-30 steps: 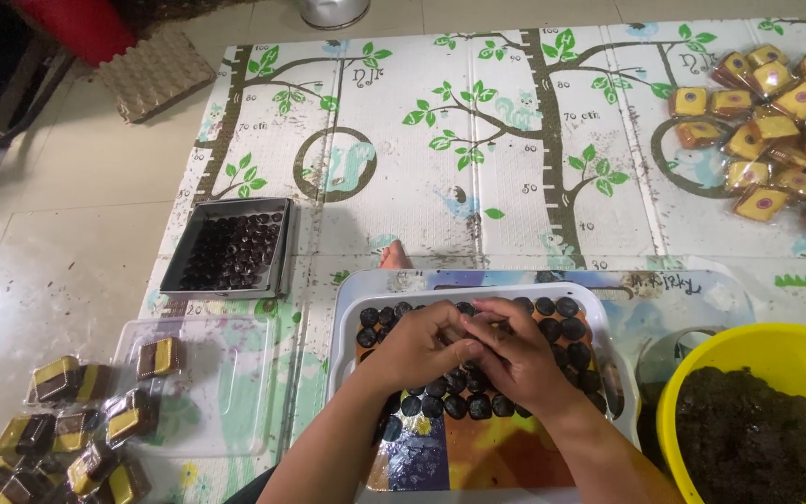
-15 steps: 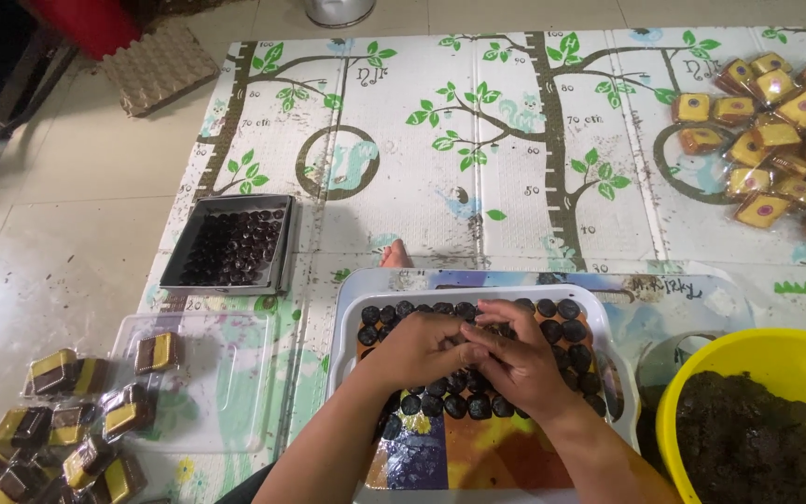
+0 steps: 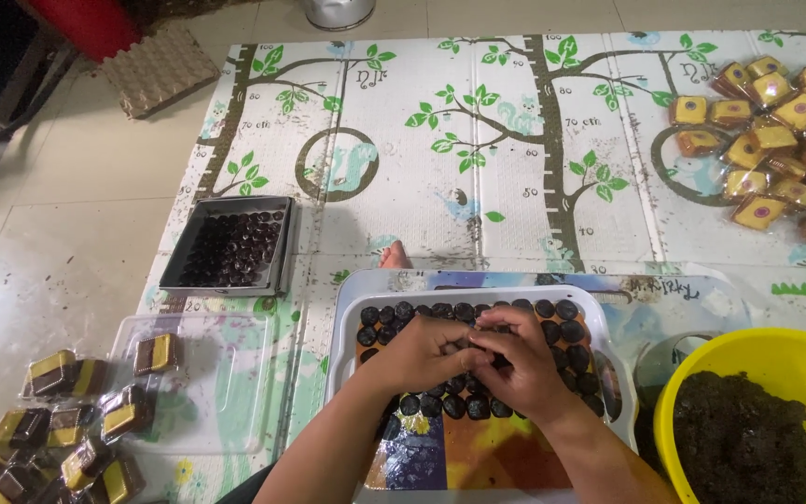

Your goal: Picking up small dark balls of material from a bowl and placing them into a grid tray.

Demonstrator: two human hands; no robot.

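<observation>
A white tray (image 3: pixel 345 317) with a colourful base lies in front of me, its far half covered with rows of small dark balls (image 3: pixel 552 325). My left hand (image 3: pixel 414 355) and my right hand (image 3: pixel 520 364) rest together on the middle of the tray, fingertips meeting over the balls. Both hands have their fingers curled around the dark balls where they meet; whether either one grips a ball is hidden by the fingers. A yellow bowl (image 3: pixel 701 369) of dark, crumbly paste stands just right of the tray.
A black metal tin (image 3: pixel 231 246) of dark balls sits on the tree-print mat (image 3: pixel 478 149) at left. A clear plastic lid (image 3: pixel 207 392) and wrapped yellow-brown packets (image 3: pixel 76 425) lie lower left. More wrapped packets (image 3: pixel 781 131) are heaped at upper right. A bare toe (image 3: pixel 394 254) shows beyond the tray.
The two hands have drawn closer together over the middle of the tray, the right fingers closing toward the left. Nothing else has moved.
</observation>
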